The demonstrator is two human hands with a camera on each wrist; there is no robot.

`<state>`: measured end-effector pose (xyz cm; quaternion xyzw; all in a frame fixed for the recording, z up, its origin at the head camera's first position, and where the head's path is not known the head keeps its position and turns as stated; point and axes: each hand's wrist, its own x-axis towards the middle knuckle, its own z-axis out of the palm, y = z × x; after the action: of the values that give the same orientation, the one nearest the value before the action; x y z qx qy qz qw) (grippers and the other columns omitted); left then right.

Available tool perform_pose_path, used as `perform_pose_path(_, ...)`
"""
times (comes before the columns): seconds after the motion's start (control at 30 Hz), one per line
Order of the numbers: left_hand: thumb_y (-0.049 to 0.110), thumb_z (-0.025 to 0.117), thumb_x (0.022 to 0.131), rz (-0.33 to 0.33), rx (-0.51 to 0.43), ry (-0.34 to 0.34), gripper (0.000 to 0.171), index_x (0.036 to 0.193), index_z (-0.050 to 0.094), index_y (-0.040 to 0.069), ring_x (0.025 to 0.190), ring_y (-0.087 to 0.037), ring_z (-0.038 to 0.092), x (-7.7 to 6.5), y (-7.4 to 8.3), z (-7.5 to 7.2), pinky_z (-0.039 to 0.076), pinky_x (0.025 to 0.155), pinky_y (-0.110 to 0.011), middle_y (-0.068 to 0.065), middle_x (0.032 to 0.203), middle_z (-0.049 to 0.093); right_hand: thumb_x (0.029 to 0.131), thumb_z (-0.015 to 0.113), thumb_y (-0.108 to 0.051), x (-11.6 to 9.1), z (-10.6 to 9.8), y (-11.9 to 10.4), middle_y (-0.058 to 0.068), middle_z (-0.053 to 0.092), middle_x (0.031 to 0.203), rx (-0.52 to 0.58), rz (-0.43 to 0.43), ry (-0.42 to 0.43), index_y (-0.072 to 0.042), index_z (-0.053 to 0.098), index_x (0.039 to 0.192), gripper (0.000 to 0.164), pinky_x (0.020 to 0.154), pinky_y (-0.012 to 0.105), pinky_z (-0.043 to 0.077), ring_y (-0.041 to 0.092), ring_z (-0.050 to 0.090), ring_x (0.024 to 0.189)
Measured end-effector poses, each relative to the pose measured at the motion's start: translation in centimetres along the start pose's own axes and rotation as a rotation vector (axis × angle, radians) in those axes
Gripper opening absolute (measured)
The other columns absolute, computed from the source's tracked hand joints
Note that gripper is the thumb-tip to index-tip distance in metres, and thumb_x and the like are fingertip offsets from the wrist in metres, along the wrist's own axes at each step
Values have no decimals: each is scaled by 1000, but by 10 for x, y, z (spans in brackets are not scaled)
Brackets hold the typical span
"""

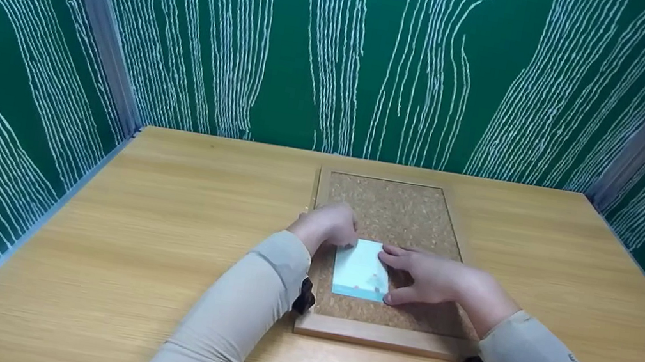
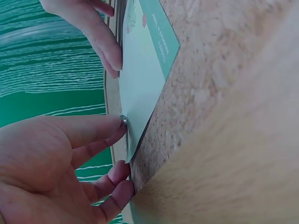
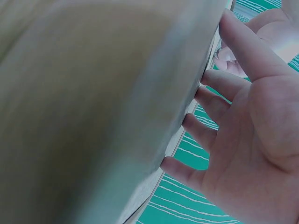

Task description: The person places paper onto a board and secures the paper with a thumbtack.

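Note:
A pale sheet of paper (image 1: 362,268) with a teal strip along its near edge lies on a framed corkboard (image 1: 398,212). At the sheet's far left corner, my left hand (image 1: 332,223) pinches a small shiny pin (image 2: 123,119) between thumb and finger, right at the paper. The pin's point is hidden. My right hand (image 1: 433,279) rests with spread fingers along the sheet's right side, thumb at the near right corner. In the right wrist view, the fingertips of this right hand (image 3: 252,126) touch the board's surface.
The corkboard's wooden frame (image 1: 382,336) lies on a wood-grain table (image 1: 159,233). Green panels (image 1: 283,39) with white wavy lines stand around the back and sides. Dark wrist cameras (image 1: 304,298) hang under both sleeves, near the board's front.

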<state>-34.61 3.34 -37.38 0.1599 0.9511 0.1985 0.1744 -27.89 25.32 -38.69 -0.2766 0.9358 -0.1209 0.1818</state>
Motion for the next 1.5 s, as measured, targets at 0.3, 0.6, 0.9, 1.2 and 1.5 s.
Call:
perform_pose_path(0.3, 23, 64, 100, 11, -65, -63, 34, 67, 60, 12, 53, -16, 42, 10, -6, -2, 35, 54, -30, 3, 55, 38, 91, 73, -50, 1, 1, 0, 11, 24, 166, 6, 45, -8, -13, 37, 158, 85, 115, 63, 21, 46, 22, 148)
perform_pose_path(0.6, 19, 60, 102, 14, -19, -48, 22, 99, 74, 3, 73, -22, 53, 9, -5, -1, 41, 64, -31, -5, 78, 55, 92, 73, -50, 1, 1, 0, 11, 24, 166, -2, 34, -3, -12, 37, 158, 84, 115, 62, 22, 46, 24, 148)
perform_pose_path(0.9, 15, 54, 101, -2, 15, -50, 21, 106, 71, 4, 82, -25, 54, 4, 1, -1, 41, 71, -32, -7, 91, 58, 92, 74, -46, 0, 1, -2, 12, 26, 166, -2, 28, 11, -11, 39, 157, 82, 115, 63, 23, 47, 24, 148)
perform_pose_path(1.2, 17, 53, 103, -37, -2, -31, 21, 110, 71, 8, 90, -26, 57, 2, 1, 0, 44, 79, -35, -7, 99, 62, 92, 73, -50, 0, -1, -2, 11, 25, 166, -1, 44, 3, -14, 38, 158, 83, 114, 64, 23, 46, 24, 148)
perform_pose_path(1.5, 14, 53, 102, -11, -11, -27, 21, 111, 70, 6, 90, -26, 57, 3, 1, 0, 43, 79, -34, -7, 100, 61, 92, 73, -49, 0, 0, -2, 7, 23, 167, 18, 67, -11, -18, 37, 159, 83, 116, 62, 21, 44, 22, 149)
